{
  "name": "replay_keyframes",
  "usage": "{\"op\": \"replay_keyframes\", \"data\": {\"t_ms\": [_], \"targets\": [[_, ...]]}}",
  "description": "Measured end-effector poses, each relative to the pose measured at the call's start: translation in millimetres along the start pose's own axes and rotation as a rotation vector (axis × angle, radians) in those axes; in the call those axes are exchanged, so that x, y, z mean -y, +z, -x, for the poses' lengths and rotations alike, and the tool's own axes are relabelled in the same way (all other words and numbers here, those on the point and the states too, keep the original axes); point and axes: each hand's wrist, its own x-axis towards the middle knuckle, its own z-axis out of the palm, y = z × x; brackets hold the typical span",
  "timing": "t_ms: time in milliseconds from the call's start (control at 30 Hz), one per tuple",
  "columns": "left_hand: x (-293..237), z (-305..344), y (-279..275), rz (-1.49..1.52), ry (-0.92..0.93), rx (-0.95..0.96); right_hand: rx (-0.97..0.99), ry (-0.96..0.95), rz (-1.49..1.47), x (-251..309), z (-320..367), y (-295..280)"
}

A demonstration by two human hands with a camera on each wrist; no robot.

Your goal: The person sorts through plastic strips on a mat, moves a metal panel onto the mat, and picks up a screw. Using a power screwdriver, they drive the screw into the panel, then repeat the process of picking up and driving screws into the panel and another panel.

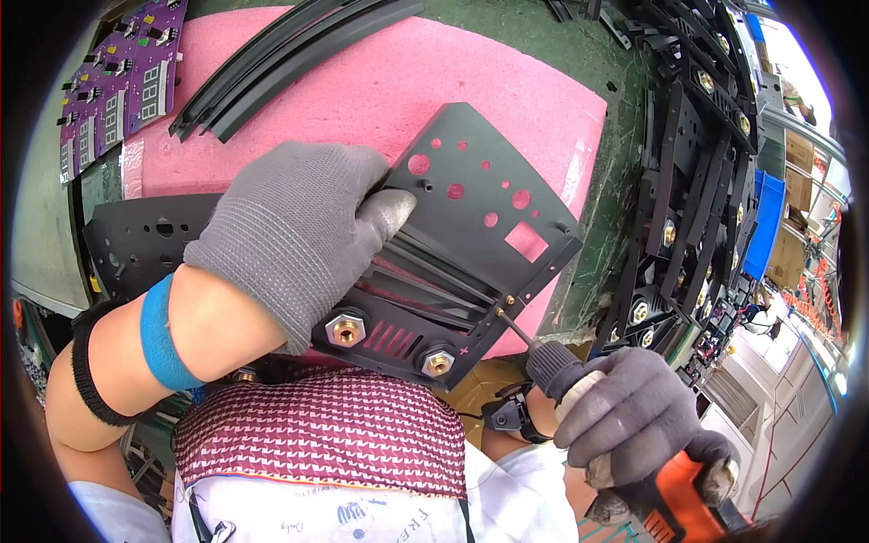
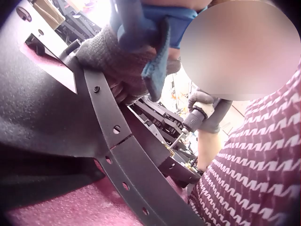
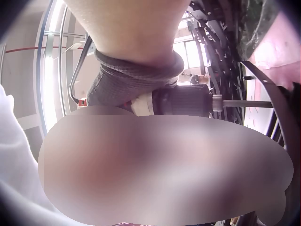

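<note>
My left hand [image 1: 299, 217], in a grey knit glove, grips a black metal panel [image 1: 444, 145] with round and square cut-outs; the thumb lies along its face. This panel meets a second black part carrying brass fittings in hex nuts [image 1: 346, 329] and slots. In my gloved right hand [image 1: 634, 407] is an orange-and-black power drill [image 1: 679, 502]. Its bit [image 1: 520, 332] points at a small brass-coloured screw [image 1: 501, 312] on the panel's edge. In the right wrist view the drill's chuck [image 3: 183, 100] and bit reach to the metal rim; a blur covers the area below.
Pink foam [image 1: 362, 109] covers the bench under the panel. Curved black strips [image 1: 290, 59] and purple circuit boards [image 1: 118, 86] lie at the upper left. A stack of black metal parts [image 1: 697, 181] stands along the right, beside a blue bin [image 1: 765, 222].
</note>
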Motion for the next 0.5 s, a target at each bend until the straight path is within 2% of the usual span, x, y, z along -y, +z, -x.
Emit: {"op": "replay_keyframes", "data": {"t_ms": [100, 167, 200, 267, 300, 367, 500], "targets": [[-1, -1, 0, 0.004, 0.017, -0.013, 0.024, -0.027, 0.022, 0, -3, 6], [-3, -1, -1, 0.010, -0.028, 0.030, -0.177, -0.024, 0.075, 4, -6, 12], [-3, -1, -1, 0.009, -0.027, 0.030, -0.177, -0.025, 0.076, 4, -8, 10], [-3, -1, -1, 0.001, -0.020, 0.020, -0.005, -0.069, 0.103, 2, -13, 3], [-2, -1, 0, 0.001, -0.020, 0.020, -0.004, -0.070, 0.104, 7, -14, 1], [-1, -1, 1, -0.018, -0.007, 0.011, 0.091, 0.127, 0.151, 16, -16, -2], [-2, -1, 0, -0.027, -0.025, 0.012, 0.055, -0.024, 0.111, 2, -14, 2]]}}
